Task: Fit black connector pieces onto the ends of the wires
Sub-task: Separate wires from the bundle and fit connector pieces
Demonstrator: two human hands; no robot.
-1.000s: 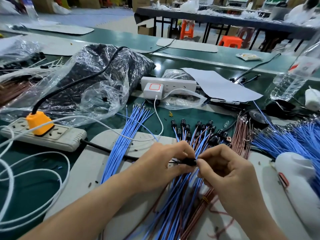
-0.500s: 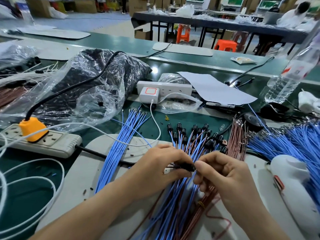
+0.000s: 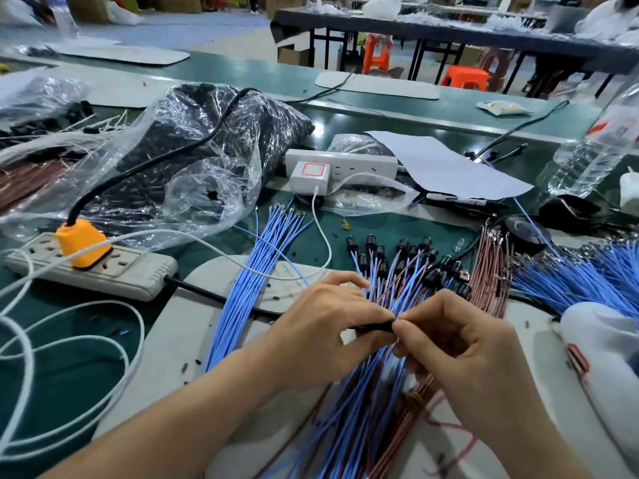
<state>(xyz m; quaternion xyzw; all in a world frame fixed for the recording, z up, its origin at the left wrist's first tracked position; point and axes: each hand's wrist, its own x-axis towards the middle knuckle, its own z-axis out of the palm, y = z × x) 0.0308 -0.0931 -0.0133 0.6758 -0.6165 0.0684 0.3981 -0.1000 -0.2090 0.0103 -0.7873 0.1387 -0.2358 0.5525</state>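
My left hand [image 3: 321, 323] pinches a small black connector [image 3: 375, 327] between thumb and fingers. My right hand [image 3: 460, 344] meets it fingertip to fingertip and pinches a wire end at the connector's mouth; the wire itself is mostly hidden by my fingers. Under both hands lies a fan of blue and brown wires [image 3: 377, 392] whose far ends carry black connectors [image 3: 408, 257]. A bundle of bare blue wires [image 3: 252, 271] lies to the left. Brown wires [image 3: 491, 267] and more blue wires [image 3: 581, 271] with metal terminals lie to the right.
A clear plastic bag of black parts [image 3: 193, 146] sits behind on the left. Two power strips, one with an orange plug [image 3: 81, 242] and one with a white charger [image 3: 311, 174], stand nearby. White cable loops [image 3: 69, 340] lie left; a white tool [image 3: 608, 344] and a water bottle [image 3: 598, 146] are on the right.
Both hands stayed joined at the black connector over the wire fan. My right fingertips have closed in tighter against the connector's end.
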